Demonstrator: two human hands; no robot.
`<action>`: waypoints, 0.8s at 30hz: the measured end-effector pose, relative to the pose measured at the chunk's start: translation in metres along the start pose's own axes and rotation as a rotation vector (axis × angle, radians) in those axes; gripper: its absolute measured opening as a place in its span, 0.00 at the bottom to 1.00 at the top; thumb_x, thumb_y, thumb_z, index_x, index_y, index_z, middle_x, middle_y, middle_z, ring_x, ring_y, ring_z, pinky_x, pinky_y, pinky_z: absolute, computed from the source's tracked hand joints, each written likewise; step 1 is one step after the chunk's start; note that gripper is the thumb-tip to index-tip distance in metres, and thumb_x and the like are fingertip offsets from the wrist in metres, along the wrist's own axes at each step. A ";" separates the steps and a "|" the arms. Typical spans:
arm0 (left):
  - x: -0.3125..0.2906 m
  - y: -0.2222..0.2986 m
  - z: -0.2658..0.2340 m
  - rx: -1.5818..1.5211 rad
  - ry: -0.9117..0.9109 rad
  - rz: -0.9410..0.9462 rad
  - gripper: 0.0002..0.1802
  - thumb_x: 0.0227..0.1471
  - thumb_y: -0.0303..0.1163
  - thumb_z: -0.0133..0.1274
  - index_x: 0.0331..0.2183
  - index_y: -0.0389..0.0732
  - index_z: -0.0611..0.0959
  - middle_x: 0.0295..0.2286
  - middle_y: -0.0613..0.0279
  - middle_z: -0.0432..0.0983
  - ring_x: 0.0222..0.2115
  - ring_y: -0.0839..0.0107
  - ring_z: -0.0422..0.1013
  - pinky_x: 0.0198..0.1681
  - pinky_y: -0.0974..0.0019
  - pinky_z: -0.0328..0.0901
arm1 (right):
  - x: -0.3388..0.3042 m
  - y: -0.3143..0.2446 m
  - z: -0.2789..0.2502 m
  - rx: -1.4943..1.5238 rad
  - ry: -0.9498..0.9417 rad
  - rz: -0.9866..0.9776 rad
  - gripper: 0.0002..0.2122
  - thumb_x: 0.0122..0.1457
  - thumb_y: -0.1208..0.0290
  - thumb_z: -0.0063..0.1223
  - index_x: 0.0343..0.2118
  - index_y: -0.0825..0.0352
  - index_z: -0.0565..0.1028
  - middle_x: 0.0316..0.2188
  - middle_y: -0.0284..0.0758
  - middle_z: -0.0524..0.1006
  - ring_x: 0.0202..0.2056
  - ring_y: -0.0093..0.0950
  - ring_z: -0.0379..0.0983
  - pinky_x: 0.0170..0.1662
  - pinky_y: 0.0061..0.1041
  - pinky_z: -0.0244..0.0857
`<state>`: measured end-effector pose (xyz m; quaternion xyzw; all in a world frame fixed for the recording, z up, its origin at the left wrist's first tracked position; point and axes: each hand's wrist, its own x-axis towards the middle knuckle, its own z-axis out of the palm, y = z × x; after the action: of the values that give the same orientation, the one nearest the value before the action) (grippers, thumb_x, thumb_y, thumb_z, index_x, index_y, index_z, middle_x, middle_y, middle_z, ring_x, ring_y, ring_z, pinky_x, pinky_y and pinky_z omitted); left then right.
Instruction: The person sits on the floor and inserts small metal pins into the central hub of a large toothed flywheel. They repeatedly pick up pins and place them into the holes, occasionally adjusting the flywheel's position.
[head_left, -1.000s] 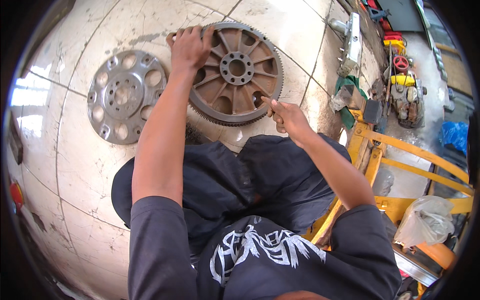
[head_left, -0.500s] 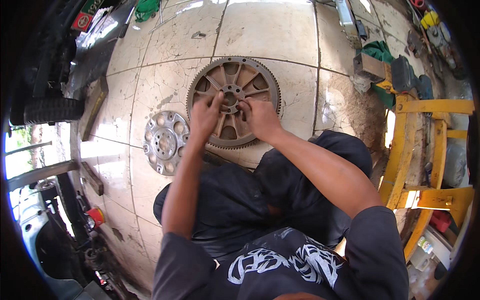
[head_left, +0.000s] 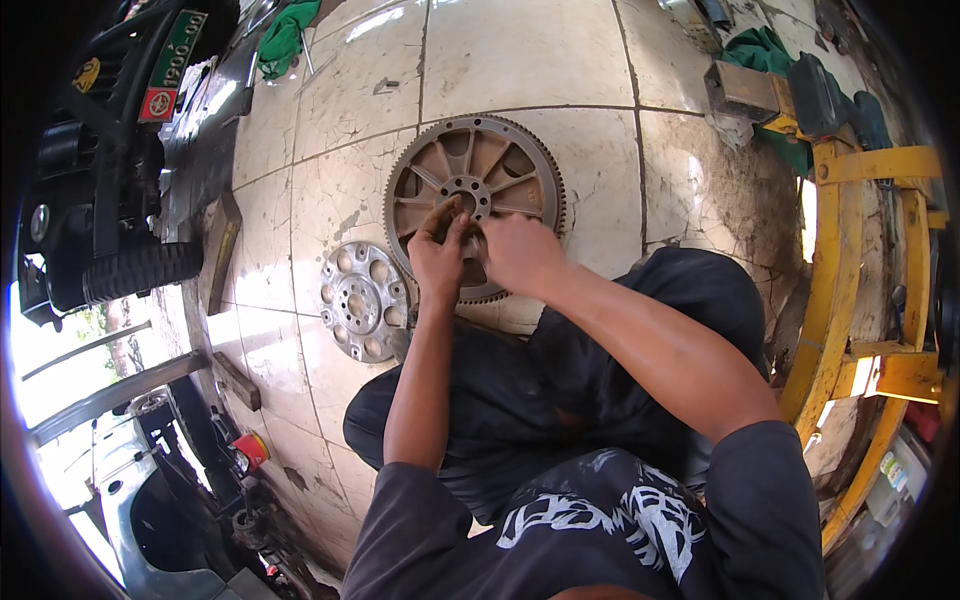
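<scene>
A large toothed flywheel [head_left: 543, 168] with a spoked, rusty brown face lies flat on the tiled floor in front of my knees. Both hands are over its lower half, just below the holed hub [head_left: 481, 190]. My left hand [head_left: 438, 262] has its fingers bent in toward the thumb. Knuckles up, my right hand [head_left: 522, 258] is closed beside it. Whatever lies between the fingertips is too small and covered to name. Left of the flywheel, close to its rim, rests a smaller silver disc plate [head_left: 352, 327] with round holes.
Yellow metal framework [head_left: 835, 270] stands at the right. Beyond it sits a rectangular metal block [head_left: 742, 92] by green cloth. A vehicle with a black tyre [head_left: 140, 272] is at the left, near wooden blocks [head_left: 221, 252]. A small metal piece [head_left: 386, 87] lies on the far tiles.
My hands have come from the hub toward the flywheel's near side and closer together. The right fingers have curled in more. The whole view has shifted slightly.
</scene>
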<state>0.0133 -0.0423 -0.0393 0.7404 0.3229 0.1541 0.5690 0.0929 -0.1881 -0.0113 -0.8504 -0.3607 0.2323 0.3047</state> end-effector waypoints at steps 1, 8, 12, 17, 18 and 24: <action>0.007 -0.007 -0.002 0.072 -0.004 0.020 0.20 0.57 0.28 0.66 0.51 0.36 0.87 0.40 0.56 0.87 0.40 0.74 0.81 0.47 0.69 0.73 | 0.004 -0.003 -0.008 0.026 0.028 0.033 0.14 0.64 0.61 0.57 0.43 0.69 0.78 0.33 0.52 0.83 0.38 0.53 0.82 0.42 0.48 0.77; 0.019 -0.008 0.007 0.347 0.034 0.173 0.13 0.51 0.27 0.69 0.42 0.39 0.90 0.36 0.54 0.88 0.36 0.70 0.83 0.43 0.65 0.74 | 0.043 0.028 -0.044 0.303 0.434 0.107 0.12 0.64 0.62 0.59 0.40 0.67 0.82 0.35 0.47 0.85 0.40 0.46 0.83 0.45 0.42 0.76; 0.028 -0.019 0.005 0.326 0.018 0.244 0.10 0.50 0.25 0.68 0.38 0.40 0.91 0.34 0.54 0.87 0.33 0.65 0.83 0.41 0.64 0.73 | 0.047 0.024 -0.047 0.322 0.476 0.111 0.12 0.64 0.63 0.61 0.42 0.67 0.82 0.34 0.45 0.85 0.39 0.45 0.83 0.44 0.40 0.75; 0.041 -0.018 0.003 0.544 0.106 0.495 0.13 0.49 0.25 0.68 0.40 0.44 0.92 0.32 0.57 0.86 0.32 0.64 0.82 0.40 0.64 0.74 | 0.050 0.021 -0.041 0.357 0.451 0.084 0.12 0.64 0.62 0.60 0.39 0.68 0.81 0.35 0.46 0.84 0.40 0.46 0.82 0.46 0.42 0.75; 0.044 -0.012 0.006 0.560 0.103 0.525 0.13 0.50 0.25 0.68 0.40 0.45 0.93 0.31 0.58 0.86 0.32 0.65 0.82 0.40 0.64 0.74 | 0.050 0.021 -0.043 0.386 0.446 0.103 0.11 0.64 0.63 0.60 0.39 0.68 0.81 0.35 0.47 0.84 0.40 0.46 0.82 0.45 0.42 0.76; 0.057 0.006 0.018 0.593 -0.008 0.490 0.11 0.49 0.26 0.67 0.38 0.40 0.92 0.32 0.52 0.86 0.31 0.58 0.83 0.38 0.59 0.74 | 0.051 0.020 -0.043 0.441 0.498 0.078 0.11 0.64 0.64 0.61 0.40 0.68 0.81 0.33 0.44 0.85 0.38 0.45 0.82 0.43 0.40 0.75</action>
<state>0.0687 -0.0191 -0.0468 0.9287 0.1646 0.1827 0.2775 0.1610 -0.1758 -0.0043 -0.8078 -0.1833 0.1011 0.5510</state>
